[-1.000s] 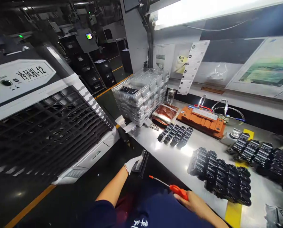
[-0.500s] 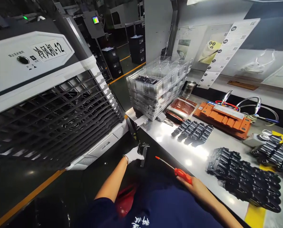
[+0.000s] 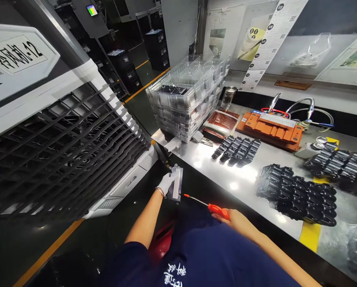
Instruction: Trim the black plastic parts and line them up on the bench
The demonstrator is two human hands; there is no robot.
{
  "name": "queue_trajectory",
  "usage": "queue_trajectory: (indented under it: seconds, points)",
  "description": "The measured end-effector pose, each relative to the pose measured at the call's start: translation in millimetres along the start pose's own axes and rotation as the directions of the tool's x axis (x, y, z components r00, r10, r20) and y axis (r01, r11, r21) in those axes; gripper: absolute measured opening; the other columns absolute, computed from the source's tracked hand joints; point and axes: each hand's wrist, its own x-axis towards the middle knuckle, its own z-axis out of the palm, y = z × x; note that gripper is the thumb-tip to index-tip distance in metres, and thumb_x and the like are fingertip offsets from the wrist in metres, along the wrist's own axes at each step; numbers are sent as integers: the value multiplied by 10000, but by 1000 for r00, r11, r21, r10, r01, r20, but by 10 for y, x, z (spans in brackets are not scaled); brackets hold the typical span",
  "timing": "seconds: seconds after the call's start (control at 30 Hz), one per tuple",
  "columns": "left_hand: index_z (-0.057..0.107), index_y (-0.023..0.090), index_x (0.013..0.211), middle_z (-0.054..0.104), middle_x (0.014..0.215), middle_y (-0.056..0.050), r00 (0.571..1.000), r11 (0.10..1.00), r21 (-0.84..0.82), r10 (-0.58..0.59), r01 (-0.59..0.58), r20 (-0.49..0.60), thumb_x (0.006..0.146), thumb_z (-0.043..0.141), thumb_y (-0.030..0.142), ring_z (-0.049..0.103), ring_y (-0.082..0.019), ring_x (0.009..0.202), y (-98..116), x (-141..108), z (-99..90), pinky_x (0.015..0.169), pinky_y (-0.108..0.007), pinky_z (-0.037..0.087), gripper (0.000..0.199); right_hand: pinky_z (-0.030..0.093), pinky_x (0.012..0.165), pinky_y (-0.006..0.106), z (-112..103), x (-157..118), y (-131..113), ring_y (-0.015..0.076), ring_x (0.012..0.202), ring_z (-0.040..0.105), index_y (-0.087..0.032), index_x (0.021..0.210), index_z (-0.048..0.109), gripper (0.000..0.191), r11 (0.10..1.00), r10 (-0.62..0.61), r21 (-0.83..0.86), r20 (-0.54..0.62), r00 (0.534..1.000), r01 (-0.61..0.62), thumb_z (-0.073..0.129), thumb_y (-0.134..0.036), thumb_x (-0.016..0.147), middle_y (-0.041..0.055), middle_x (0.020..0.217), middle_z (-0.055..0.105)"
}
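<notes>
My left hand point(image 3: 165, 183), in a white glove, grips a black plastic part point(image 3: 176, 187) by its side, over the dark floor beside the bench. The part's broad flat face, greyish in the light, is turned up, with small lugs at its ends. My bare right hand point(image 3: 234, 219) is closed around the red handle of an air blow gun point(image 3: 218, 210). The gun's thin metal nozzle points left, its orange-red tip just short of the part and apart from it. Fingers of the right hand are partly hidden by the handle.
On the metal bench point(image 3: 226, 181) lie rows of black plastic parts point(image 3: 298, 195) and a smaller group point(image 3: 236, 150). Behind are an orange fixture point(image 3: 269, 129), stacked clear trays point(image 3: 186, 107) and a metal jar point(image 3: 228, 97). A large slatted air cooler point(image 3: 76, 147) stands at left.
My left hand has turned the part so its flat face shows upward. The air blow gun's tip is nearer the part. The whole view has shifted, with the bench further left and up.
</notes>
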Motion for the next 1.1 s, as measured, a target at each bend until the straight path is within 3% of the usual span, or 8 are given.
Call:
queue_trajectory:
  seconds: [0.17, 0.37, 0.5, 0.8, 0.97, 1.1]
  points:
    - [608, 139, 1071, 633, 1068, -68, 991, 993, 118, 13, 3, -135, 901, 578, 352, 623, -188, 927, 76, 106, 194, 812, -391, 533, 275, 391, 568, 274, 21, -4, -150, 203, 607, 612, -212, 653, 575, 492, 998, 15, -63, 29, 999, -13, 449, -646, 848, 46, 646, 663]
    - [639, 130, 854, 687, 902, -82, 985, 982, 187, 68, -37, -158, 762, 729, 342, 624, -202, 876, 211, 8, 362, 850, -348, 474, 247, 395, 595, 289, 53, -23, -205, 231, 674, 646, -204, 728, 627, 487, 995, 37, -96, 53, 998, -31, 451, -640, 856, 69, 722, 700]
    - [651, 132, 874, 703, 923, -114, 984, 979, 195, 87, -56, -154, 715, 751, 352, 627, -236, 895, 239, -51, 425, 850, -340, 456, 289, 407, 618, 293, 74, -34, -207, 246, 721, 664, -200, 756, 638, 466, 993, 47, -114, 47, 998, -42, 472, -624, 858, 82, 780, 718]
    - [672, 137, 971, 711, 1003, -90, 983, 973, 152, 159, -172, 92, 675, 754, 186, 630, -212, 930, 183, -259, 246, 893, -322, 464, 311, 439, 679, 318, -132, 30, -116, 276, 831, 674, -208, 956, 647, 519, 978, 184, -81, -94, 978, -192, 371, -642, 894, 88, 866, 726]
    - [682, 153, 951, 708, 994, -81, 981, 981, 129, 129, -148, 145, 649, 767, 192, 622, -226, 960, 171, -313, 244, 952, -346, 437, 316, 434, 677, 313, -133, 19, -110, 273, 836, 672, -211, 925, 661, 509, 981, 184, -48, -79, 980, -188, 389, -640, 885, 87, 884, 727]
    - [678, 164, 978, 707, 1014, -76, 980, 995, 82, 37, -54, 198, 629, 785, 248, 629, -223, 983, 164, -280, 260, 950, -336, 450, 375, 424, 665, 308, -104, -31, -58, 271, 821, 670, -204, 888, 660, 495, 981, 192, 4, -72, 979, -192, 411, -632, 876, 89, 874, 722]
